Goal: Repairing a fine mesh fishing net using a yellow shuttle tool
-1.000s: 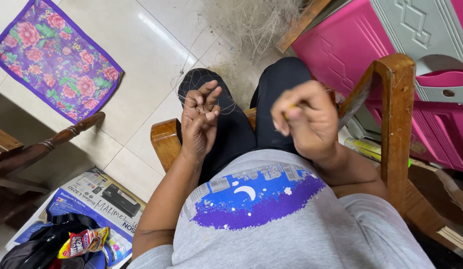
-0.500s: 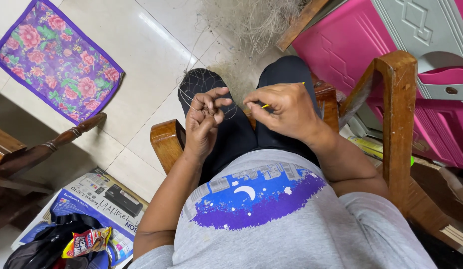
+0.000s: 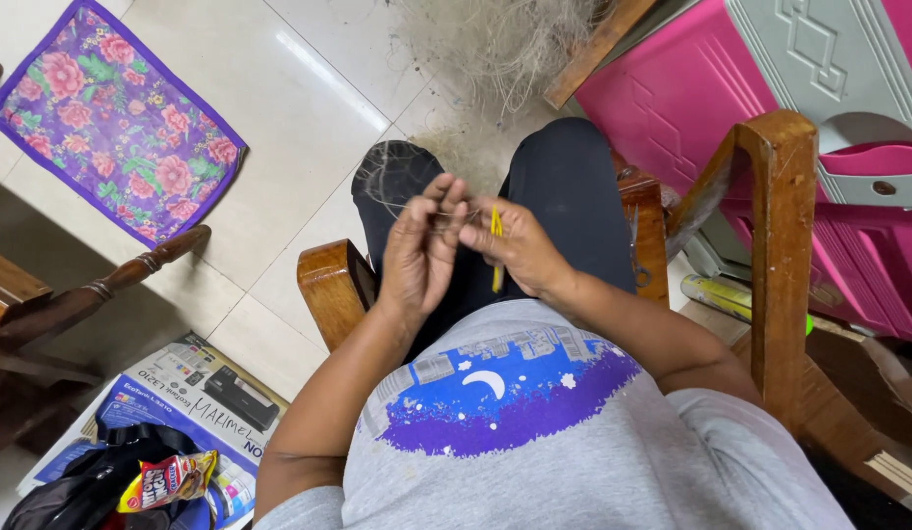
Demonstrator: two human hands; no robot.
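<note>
The right hand (image 3: 515, 250) has come in from its raised place at the right, where it was well apart from the left hand (image 3: 421, 250), and now meets that hand's fingertips over the lap. The slim yellow netting needle (image 3: 496, 245), barely showing before, now stands upright in the right hand. The left hand's fingers have closed on the fine pale net threads (image 3: 407, 196).

Purple floral mat (image 3: 112, 118) lay on white tiled floor (image 3: 299, 128). Pink plastic cabinet (image 3: 691, 98) stood beside wooden chair arm (image 3: 770, 245). Printer box (image 3: 196, 393) carried a snack packet (image 3: 171, 479).
</note>
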